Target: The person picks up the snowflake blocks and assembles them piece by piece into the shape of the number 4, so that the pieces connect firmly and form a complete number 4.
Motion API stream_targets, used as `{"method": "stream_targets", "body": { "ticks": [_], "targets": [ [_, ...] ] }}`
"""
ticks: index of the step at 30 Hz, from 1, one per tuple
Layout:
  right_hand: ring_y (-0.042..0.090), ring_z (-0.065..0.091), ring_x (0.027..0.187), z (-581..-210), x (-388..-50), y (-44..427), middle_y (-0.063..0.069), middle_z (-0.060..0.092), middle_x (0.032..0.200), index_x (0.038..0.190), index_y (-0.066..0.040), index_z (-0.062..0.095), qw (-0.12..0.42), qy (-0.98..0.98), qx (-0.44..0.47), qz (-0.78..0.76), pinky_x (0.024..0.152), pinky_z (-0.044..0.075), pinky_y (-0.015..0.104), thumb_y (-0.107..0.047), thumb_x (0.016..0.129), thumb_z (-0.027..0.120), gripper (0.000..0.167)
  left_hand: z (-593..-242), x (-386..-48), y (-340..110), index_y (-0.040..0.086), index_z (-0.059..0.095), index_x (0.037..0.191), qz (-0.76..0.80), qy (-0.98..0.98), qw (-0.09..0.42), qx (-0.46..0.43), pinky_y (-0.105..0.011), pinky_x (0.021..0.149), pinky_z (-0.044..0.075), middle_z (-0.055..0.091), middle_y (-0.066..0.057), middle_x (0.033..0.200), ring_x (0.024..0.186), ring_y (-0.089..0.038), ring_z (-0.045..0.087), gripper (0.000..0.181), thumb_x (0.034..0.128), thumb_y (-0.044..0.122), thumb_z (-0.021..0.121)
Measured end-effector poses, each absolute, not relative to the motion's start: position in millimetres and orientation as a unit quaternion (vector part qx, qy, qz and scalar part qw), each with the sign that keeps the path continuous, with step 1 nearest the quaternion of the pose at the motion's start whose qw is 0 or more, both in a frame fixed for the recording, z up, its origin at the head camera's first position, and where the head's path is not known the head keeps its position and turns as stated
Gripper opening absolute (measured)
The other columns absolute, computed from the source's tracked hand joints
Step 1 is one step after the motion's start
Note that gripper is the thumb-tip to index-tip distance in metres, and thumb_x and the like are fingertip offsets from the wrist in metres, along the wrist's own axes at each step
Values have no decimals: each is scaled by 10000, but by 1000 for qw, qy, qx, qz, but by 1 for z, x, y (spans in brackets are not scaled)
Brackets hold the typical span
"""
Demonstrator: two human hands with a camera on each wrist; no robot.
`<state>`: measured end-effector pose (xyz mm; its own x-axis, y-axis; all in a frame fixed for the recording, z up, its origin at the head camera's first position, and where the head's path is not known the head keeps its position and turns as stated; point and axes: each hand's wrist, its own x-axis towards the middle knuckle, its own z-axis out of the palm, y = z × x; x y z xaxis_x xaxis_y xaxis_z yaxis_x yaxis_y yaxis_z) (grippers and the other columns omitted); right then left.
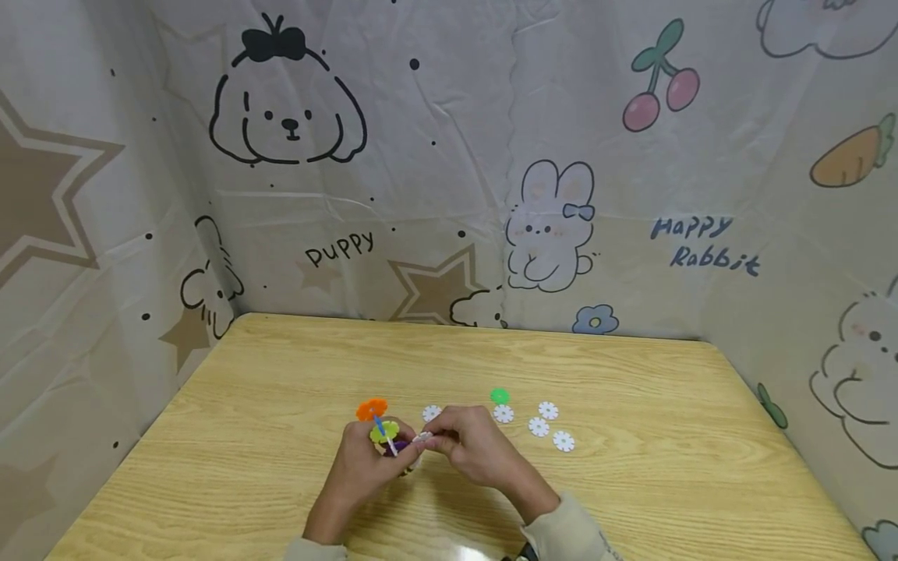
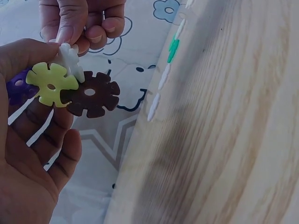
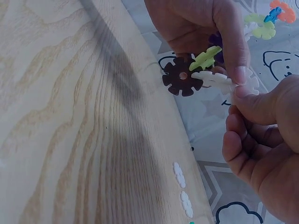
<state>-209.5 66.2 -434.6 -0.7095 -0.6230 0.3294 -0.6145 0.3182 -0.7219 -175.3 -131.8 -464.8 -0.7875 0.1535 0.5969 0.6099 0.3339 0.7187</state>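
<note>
My left hand (image 1: 359,466) grips a joined chain of notched plastic snowflake discs. At its raised end are an orange disc (image 1: 372,409), a blue disc (image 3: 273,15) and a yellow-green disc (image 1: 384,433). Lower along the chain come a purple disc (image 2: 18,88), a yellow disc (image 2: 50,85), a dark brown disc (image 2: 96,94) and a white disc (image 2: 71,63) slotted near the brown one. With thumb and fingers, my right hand (image 1: 480,448) pinches another white disc (image 3: 252,83) against that white one, beside my left thumb. Fingers partly cover the joint.
Flat on the wooden table (image 1: 631,483) beyond my hands lie a green disc (image 1: 500,396) and several loose white discs, one (image 1: 563,441) farthest right. A printed cloth (image 1: 435,195) hangs behind the table and along both sides.
</note>
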Motion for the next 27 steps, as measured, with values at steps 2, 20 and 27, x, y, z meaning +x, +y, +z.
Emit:
{"method": "stream_targets", "body": {
  "ticks": [2, 20, 27],
  "targets": [
    [13, 540, 669, -434, -209, 66, -58, 663, 808, 920, -69, 771, 7, 813, -381, -441, 566, 482, 217, -91, 909, 725, 52, -464, -175, -132, 116, 709, 792, -524, -790, 213, -236, -224, 501, 515, 688, 60, 725, 580, -10, 581, 143, 798, 32, 825],
    [88, 616, 723, -439, -219, 68, -6, 692, 839, 1033, 25, 736, 37, 842, -319, -433, 645, 527, 260, -100, 915, 723, 173, -463, -168, -139, 65, 702, 773, -527, -796, 231, -189, -234, 469, 503, 690, 4, 714, 556, -26, 567, 155, 783, -44, 811],
    [101, 612, 750, -440, -227, 71, -21, 692, 866, 1015, 7, 741, 27, 861, -283, -422, 655, 521, 276, -133, 927, 714, 168, -461, -165, -140, 86, 699, 779, -533, -802, 216, -162, -256, 470, 502, 686, 33, 724, 556, -32, 555, 145, 803, 17, 824]
  ]
}}
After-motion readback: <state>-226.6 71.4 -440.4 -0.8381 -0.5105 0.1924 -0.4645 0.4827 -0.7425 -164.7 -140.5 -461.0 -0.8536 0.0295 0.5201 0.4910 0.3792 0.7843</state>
